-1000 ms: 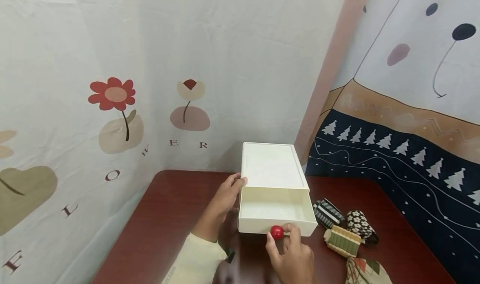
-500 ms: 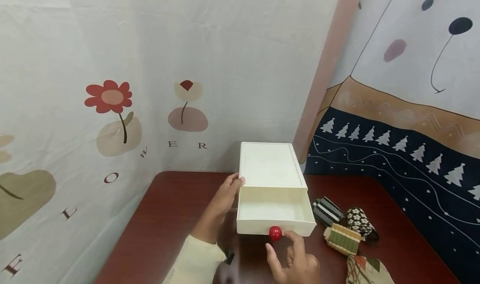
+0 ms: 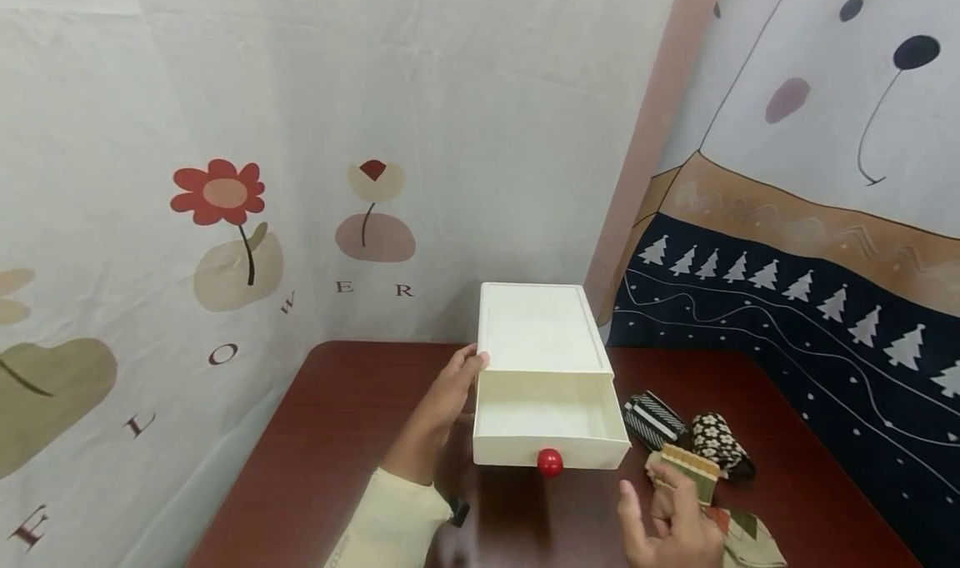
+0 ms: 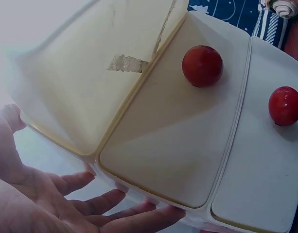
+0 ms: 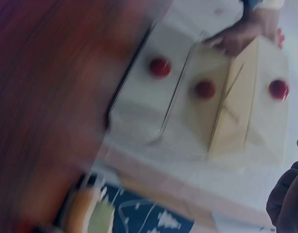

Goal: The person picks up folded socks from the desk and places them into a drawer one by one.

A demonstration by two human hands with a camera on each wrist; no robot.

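Note:
A white drawer box (image 3: 543, 326) stands on the dark red table, its top drawer (image 3: 547, 451) pulled out with a bare inside and a round red knob (image 3: 550, 463). In the left wrist view, two lower drawer fronts show red knobs. My left hand (image 3: 450, 389) lies against the box's left side, thumb at the top edge, fingers fairly straight along the wall. Away from the knob, my right hand (image 3: 675, 522) holds nothing, thumb and index finger spread apart. It is in front of a green and yellow cloth roll (image 3: 693, 472), partly covering it, and near a leaf-patterned cloth bundle (image 3: 753, 541).
A black-and-white striped cloth roll (image 3: 654, 418) and a floral black-and-white one (image 3: 718, 443) lie right of the box. A printed flower curtain (image 3: 450, 135) hangs behind the table (image 3: 352, 435), and a dark tree-patterned cloth (image 3: 750, 318) hangs at the right.
My right hand has let go of the red knob and moved right, over to the cloth rolls. My left hand and the pulled-out drawer have stayed in place.

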